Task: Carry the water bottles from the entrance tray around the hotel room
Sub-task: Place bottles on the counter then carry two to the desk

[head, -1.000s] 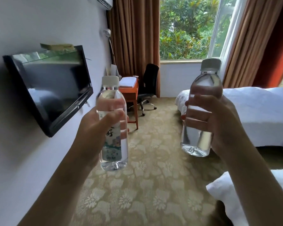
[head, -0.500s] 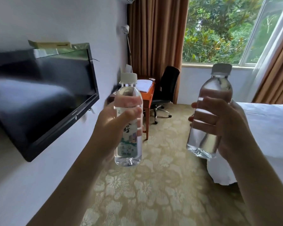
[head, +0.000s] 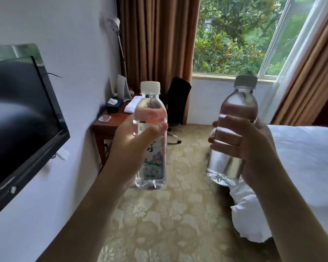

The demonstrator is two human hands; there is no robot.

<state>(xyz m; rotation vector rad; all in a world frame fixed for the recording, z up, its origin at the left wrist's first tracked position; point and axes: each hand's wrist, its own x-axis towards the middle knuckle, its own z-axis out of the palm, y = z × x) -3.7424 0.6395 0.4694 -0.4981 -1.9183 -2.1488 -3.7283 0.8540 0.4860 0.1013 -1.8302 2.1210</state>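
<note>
Stretching along the right side, a white-sheeted bed (head: 301,157) borders the patterned carpet (head: 169,224), and a black wall-mounted television (head: 21,120) hangs on the left wall. Farther back a wooden desk (head: 110,125) stands by the wall with a black office chair (head: 178,101) beside it, under brown curtains (head: 155,38). Both arms reach forward above the carpet. The left hand (head: 129,148) wraps its fingers and thumb around a labelled water bottle (head: 151,157), upright with a white cap. The right hand (head: 244,146) curls its fingers around an unlabelled water bottle (head: 231,163), tilted slightly, cap uppermost. The two bottles are held apart.
</note>
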